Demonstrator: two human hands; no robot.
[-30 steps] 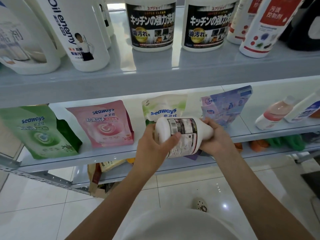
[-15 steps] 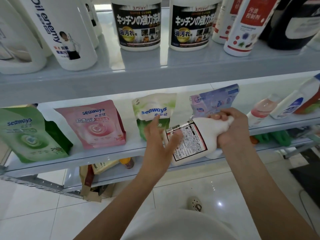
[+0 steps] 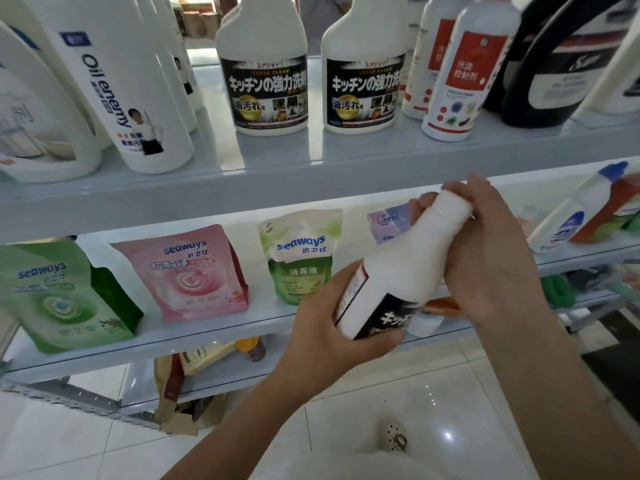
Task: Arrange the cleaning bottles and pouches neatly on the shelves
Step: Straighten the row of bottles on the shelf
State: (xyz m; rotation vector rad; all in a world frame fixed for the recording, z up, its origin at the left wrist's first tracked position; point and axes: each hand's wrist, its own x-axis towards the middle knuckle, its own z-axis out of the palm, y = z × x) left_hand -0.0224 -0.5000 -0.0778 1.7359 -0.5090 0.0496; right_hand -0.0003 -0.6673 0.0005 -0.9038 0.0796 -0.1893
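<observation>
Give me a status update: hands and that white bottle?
Left hand grips white bottle at base. Right hand holds its neck. Bottle tilted, in front of the shelf, not yet placed. Pouches stand behind it.

Single wide-angle head cam, worn by person standing close in front of middle shelf (image 3: 194, 341), facing fwd & down; upper shelf (image 3: 311, 188) above it, floor (image 3: 69, 445) below.

Both hands (image 3: 491, 258) grip a tilted white bottle (image 3: 398, 271).
</observation>
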